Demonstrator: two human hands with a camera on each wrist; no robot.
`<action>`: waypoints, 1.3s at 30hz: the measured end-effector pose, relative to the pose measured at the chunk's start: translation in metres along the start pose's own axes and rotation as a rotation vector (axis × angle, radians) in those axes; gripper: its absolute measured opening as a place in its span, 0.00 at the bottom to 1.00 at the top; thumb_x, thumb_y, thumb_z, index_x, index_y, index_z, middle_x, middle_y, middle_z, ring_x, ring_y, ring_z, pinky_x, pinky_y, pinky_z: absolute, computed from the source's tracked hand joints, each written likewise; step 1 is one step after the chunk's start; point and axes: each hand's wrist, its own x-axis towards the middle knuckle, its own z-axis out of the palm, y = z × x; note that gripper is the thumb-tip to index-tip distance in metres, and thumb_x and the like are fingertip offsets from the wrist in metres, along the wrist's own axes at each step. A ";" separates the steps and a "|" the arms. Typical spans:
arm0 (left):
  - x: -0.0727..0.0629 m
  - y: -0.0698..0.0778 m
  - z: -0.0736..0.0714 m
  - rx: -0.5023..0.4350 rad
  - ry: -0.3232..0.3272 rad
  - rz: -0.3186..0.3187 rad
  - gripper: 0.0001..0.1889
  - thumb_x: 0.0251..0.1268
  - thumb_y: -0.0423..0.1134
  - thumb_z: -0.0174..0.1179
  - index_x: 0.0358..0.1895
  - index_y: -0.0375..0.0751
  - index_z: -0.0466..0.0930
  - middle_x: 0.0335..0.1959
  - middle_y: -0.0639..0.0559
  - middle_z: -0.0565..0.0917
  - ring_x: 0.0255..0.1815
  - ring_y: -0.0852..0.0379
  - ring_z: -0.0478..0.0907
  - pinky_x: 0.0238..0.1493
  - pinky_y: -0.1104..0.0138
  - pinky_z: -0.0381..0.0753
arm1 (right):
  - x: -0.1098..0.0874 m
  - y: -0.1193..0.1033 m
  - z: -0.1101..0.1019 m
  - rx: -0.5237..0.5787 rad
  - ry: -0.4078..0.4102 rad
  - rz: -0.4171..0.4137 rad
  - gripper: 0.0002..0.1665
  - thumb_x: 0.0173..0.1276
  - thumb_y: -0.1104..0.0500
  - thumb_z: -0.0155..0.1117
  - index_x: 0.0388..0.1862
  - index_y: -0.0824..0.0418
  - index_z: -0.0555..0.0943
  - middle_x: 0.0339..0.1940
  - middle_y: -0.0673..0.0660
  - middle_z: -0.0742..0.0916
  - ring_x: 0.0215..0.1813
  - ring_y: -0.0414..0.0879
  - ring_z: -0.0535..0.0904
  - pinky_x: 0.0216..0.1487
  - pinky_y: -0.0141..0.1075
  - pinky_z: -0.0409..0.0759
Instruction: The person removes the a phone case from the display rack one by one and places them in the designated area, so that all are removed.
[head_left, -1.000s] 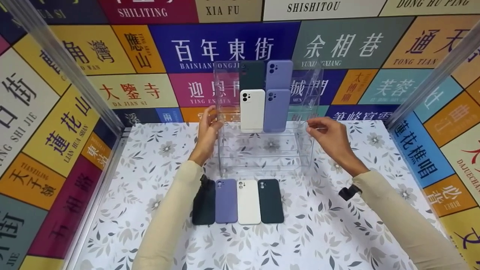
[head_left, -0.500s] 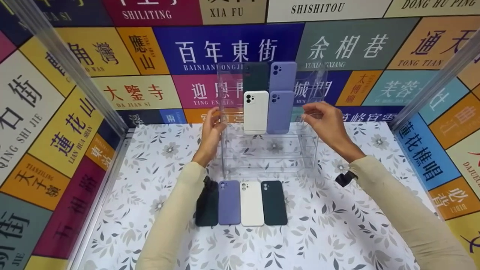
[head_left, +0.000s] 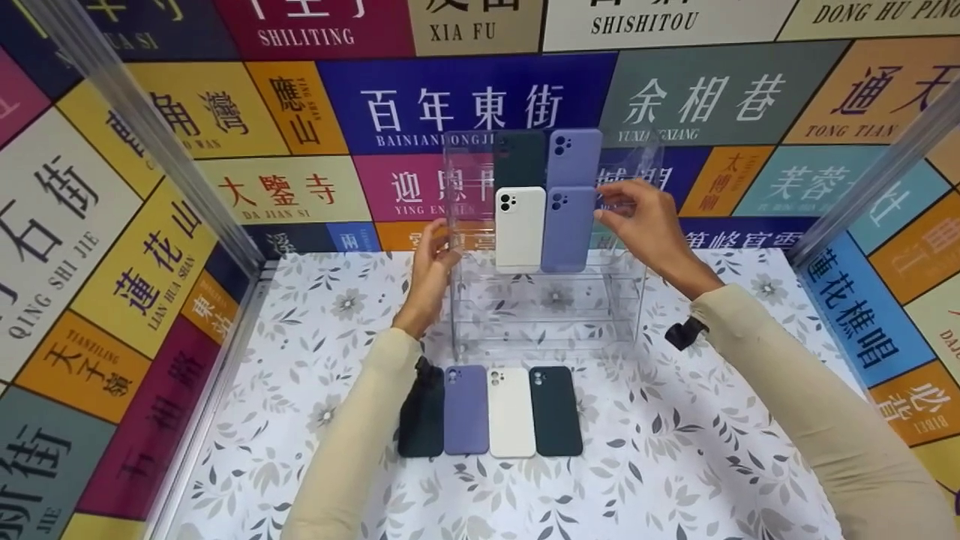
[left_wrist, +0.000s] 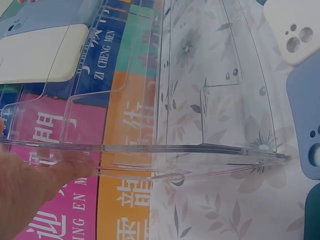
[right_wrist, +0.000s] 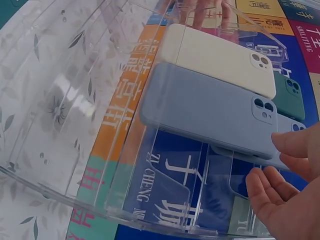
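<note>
A clear plastic tiered display stand (head_left: 455,319) stands on the table. Its lower occupied tier holds a white phone case (head_left: 520,236) and a purple phone case (head_left: 564,240). Behind and above them are a dark green case (head_left: 519,159) and another purple case (head_left: 574,159). My left hand (head_left: 430,281) grips the stand's left side wall; the thumb (left_wrist: 75,167) lies along that wall in the left wrist view. My right hand (head_left: 652,229) is at the front purple case's right edge, thumb and bent fingers apart. Whether the thumb touches the case is unclear.
In front of the stand lies a row of phone cases: a dark one (head_left: 421,424) partly behind the left sleeve, a purple one (head_left: 466,412), a white one (head_left: 511,412) and a dark green one (head_left: 556,412). Sign-printed walls (head_left: 480,94) surround the flower-patterned table (head_left: 630,465).
My right hand has moved left and up from the stand's right side to the front purple case. My left hand keeps its place on the stand. The head view has shifted slightly.
</note>
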 end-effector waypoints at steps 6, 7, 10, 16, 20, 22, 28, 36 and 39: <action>0.000 0.000 0.000 -0.009 0.010 0.007 0.30 0.77 0.29 0.55 0.80 0.42 0.66 0.77 0.33 0.73 0.76 0.35 0.71 0.66 0.49 0.76 | 0.008 -0.002 0.007 0.019 -0.015 0.000 0.22 0.74 0.69 0.74 0.66 0.69 0.86 0.61 0.66 0.87 0.59 0.57 0.86 0.59 0.31 0.84; 0.000 0.000 0.001 -0.007 0.013 0.006 0.30 0.77 0.29 0.56 0.80 0.42 0.66 0.76 0.34 0.73 0.76 0.37 0.72 0.67 0.49 0.76 | 0.009 -0.002 0.008 0.023 -0.014 -0.002 0.23 0.74 0.69 0.74 0.66 0.69 0.86 0.61 0.66 0.87 0.59 0.57 0.86 0.59 0.30 0.84; 0.000 0.000 0.002 -0.002 0.018 0.009 0.31 0.75 0.29 0.56 0.80 0.42 0.67 0.76 0.33 0.74 0.74 0.40 0.74 0.68 0.49 0.76 | 0.010 -0.001 0.011 0.027 -0.002 -0.017 0.24 0.73 0.71 0.74 0.66 0.70 0.85 0.59 0.67 0.87 0.58 0.57 0.86 0.56 0.26 0.82; 0.000 -0.002 0.004 -0.010 0.017 0.022 0.31 0.75 0.27 0.55 0.80 0.38 0.67 0.77 0.30 0.73 0.76 0.37 0.73 0.71 0.50 0.75 | 0.008 0.004 0.013 0.022 0.031 -0.049 0.22 0.72 0.73 0.73 0.64 0.71 0.86 0.53 0.68 0.88 0.52 0.56 0.86 0.50 0.23 0.79; -0.001 -0.001 0.003 -0.007 0.017 0.015 0.31 0.76 0.27 0.55 0.80 0.40 0.67 0.77 0.32 0.74 0.75 0.38 0.74 0.70 0.49 0.75 | 0.003 0.005 0.016 0.016 0.044 -0.057 0.22 0.73 0.73 0.73 0.64 0.68 0.85 0.51 0.67 0.89 0.50 0.56 0.86 0.49 0.24 0.79; 0.000 -0.001 0.002 -0.005 0.013 0.014 0.31 0.77 0.27 0.55 0.81 0.39 0.66 0.77 0.33 0.73 0.76 0.38 0.73 0.71 0.48 0.75 | 0.001 0.005 0.019 0.017 0.049 -0.074 0.21 0.73 0.73 0.73 0.63 0.67 0.84 0.50 0.66 0.90 0.50 0.57 0.87 0.49 0.25 0.79; 0.001 0.000 0.002 -0.030 -0.005 0.022 0.31 0.78 0.26 0.54 0.81 0.38 0.64 0.79 0.29 0.70 0.78 0.33 0.71 0.75 0.46 0.74 | -0.008 0.002 0.016 0.015 0.116 -0.179 0.19 0.71 0.75 0.74 0.59 0.70 0.83 0.49 0.66 0.90 0.47 0.54 0.87 0.46 0.25 0.80; 0.001 -0.001 0.001 -0.012 -0.003 0.014 0.31 0.77 0.27 0.54 0.81 0.40 0.65 0.78 0.34 0.73 0.76 0.37 0.73 0.74 0.43 0.74 | -0.022 -0.004 0.000 0.079 0.217 -0.236 0.19 0.68 0.77 0.75 0.57 0.72 0.84 0.46 0.65 0.90 0.44 0.53 0.87 0.45 0.23 0.84; 0.000 -0.002 0.000 -0.013 -0.004 0.014 0.32 0.77 0.27 0.54 0.82 0.40 0.64 0.79 0.33 0.72 0.78 0.33 0.71 0.74 0.41 0.72 | -0.032 -0.001 -0.001 0.084 0.211 -0.219 0.19 0.68 0.76 0.75 0.57 0.71 0.84 0.46 0.64 0.90 0.45 0.49 0.87 0.46 0.23 0.84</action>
